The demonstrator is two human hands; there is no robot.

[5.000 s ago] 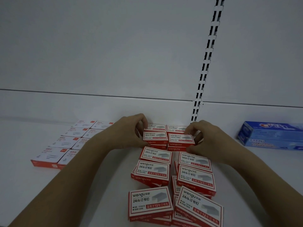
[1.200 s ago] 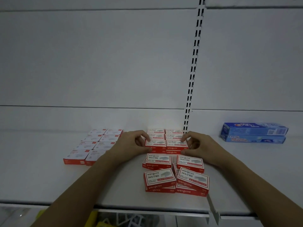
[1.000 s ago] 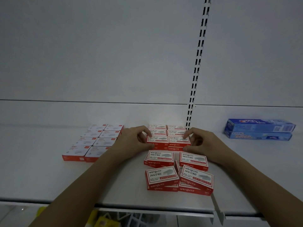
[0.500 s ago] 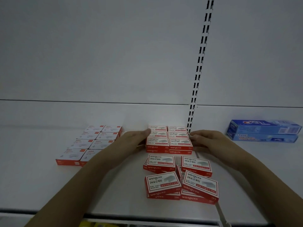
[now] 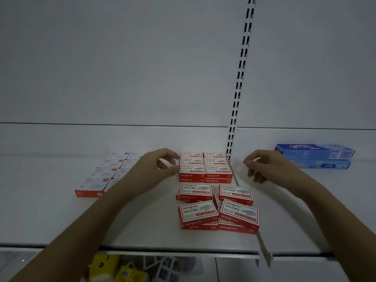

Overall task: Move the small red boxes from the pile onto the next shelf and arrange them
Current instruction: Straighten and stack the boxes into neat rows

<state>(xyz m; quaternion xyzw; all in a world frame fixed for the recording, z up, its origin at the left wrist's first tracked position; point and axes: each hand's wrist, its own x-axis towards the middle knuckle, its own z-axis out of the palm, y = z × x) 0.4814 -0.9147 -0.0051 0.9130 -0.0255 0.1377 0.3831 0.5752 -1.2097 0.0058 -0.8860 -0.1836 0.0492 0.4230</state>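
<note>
Small red-and-white staple boxes sit in a neat two-wide block (image 5: 205, 166) at the back of the white shelf (image 5: 142, 224). In front of it lies a looser pile of the same boxes (image 5: 218, 208), some stacked and skewed. My left hand (image 5: 157, 169) hovers at the block's left side, fingers curled and apart, thumb near the front-left box, holding nothing. My right hand (image 5: 264, 166) floats right of the block, clear of it, fingers loosely spread and empty.
A second group of red-and-white boxes (image 5: 107, 174) lies in rows to the left. Two stacked blue boxes (image 5: 314, 156) rest at the back right. A slotted upright (image 5: 239, 84) runs up the back wall. The shelf's front edge (image 5: 183, 248) is near me, with items below.
Both hands have let go of the block's sides. My right hand has pulled away to the right, and my left hand has lifted slightly off the left edge. The boxes stayed put.
</note>
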